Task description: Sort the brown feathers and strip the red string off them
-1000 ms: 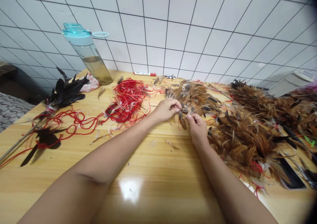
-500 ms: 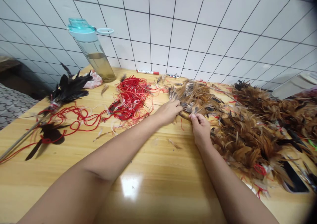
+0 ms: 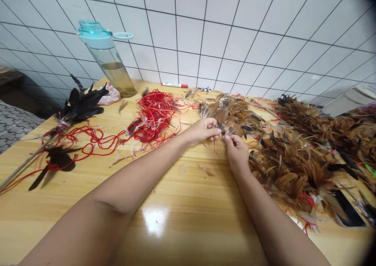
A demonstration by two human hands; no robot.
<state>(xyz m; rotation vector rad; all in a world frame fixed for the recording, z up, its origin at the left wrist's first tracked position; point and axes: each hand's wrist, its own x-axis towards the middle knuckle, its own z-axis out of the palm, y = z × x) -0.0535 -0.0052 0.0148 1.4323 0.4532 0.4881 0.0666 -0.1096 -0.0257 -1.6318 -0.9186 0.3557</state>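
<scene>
My left hand (image 3: pixel 205 131) is closed, thumb and forefinger pinched at the quill ends of some small feathers (image 3: pixel 225 129). Just to its right, my right hand (image 3: pixel 237 152) pinches the same feathers from below, its fingertips almost meeting the left ones. How many feathers are held is too small to tell. Right behind the hands lies a pile of loose brown feathers (image 3: pixel 233 110). A short red thread end (image 3: pixel 215 147) shows under the left fingertips.
A tangle of red string (image 3: pixel 155 111) lies left of my hands. Farther left are a stick with black feathers (image 3: pixel 85 106) tied on and a water bottle (image 3: pixel 119 76). Bound brown feathers (image 3: pixel 290 160) and a phone (image 3: pixel 349 209) lie right. A marker (image 3: pixel 174 85) lies by the tiled wall.
My left hand has turned and drawn back slightly from the feather pile, its thumb now showing in a pinch. The right hand stays almost in place.
</scene>
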